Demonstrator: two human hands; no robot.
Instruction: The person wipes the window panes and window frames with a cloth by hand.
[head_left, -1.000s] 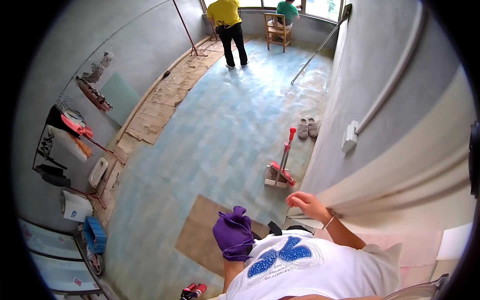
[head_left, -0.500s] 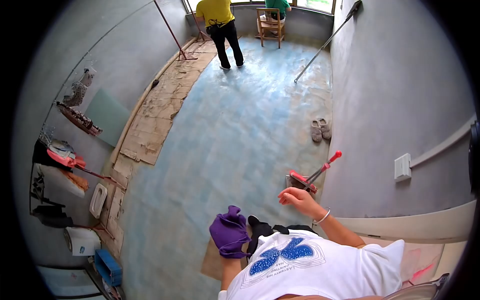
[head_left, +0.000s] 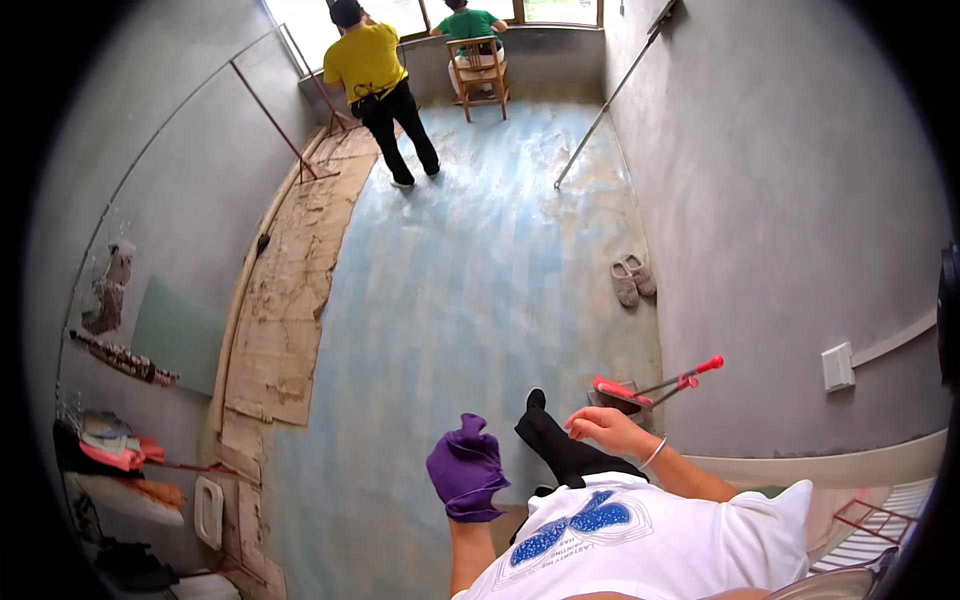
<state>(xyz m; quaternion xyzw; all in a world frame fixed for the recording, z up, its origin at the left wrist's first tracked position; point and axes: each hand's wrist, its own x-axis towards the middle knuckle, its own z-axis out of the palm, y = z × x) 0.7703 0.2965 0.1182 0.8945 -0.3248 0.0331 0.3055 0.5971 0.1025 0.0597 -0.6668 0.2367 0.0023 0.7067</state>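
A bunched purple cloth (head_left: 466,470) covers my left hand, which carries it in front of me above the floor. My fingers there are hidden under the folds, and only the wrist and forearm show below. To the right, my right hand (head_left: 610,430) hangs in the air in front of my leg, its fingers loosely bent and nothing in them. A light bracelet (head_left: 654,452) circles that wrist. Just beyond this hand, a red-and-grey broom and dustpan (head_left: 622,390) stand by the right wall.
A person in yellow (head_left: 368,65) stands near the window, and another sits on a wooden chair (head_left: 478,72). Slippers (head_left: 632,280) and a leaning long-handled tool (head_left: 610,105) are along the right wall. Cardboard (head_left: 290,290) and a clothes-laden rack (head_left: 120,440) line the left.
My view has swung, bringing more of the window and people into sight. One leg now reaches further forward. The purple cloth remains at my left hand, and my right hand is still empty.
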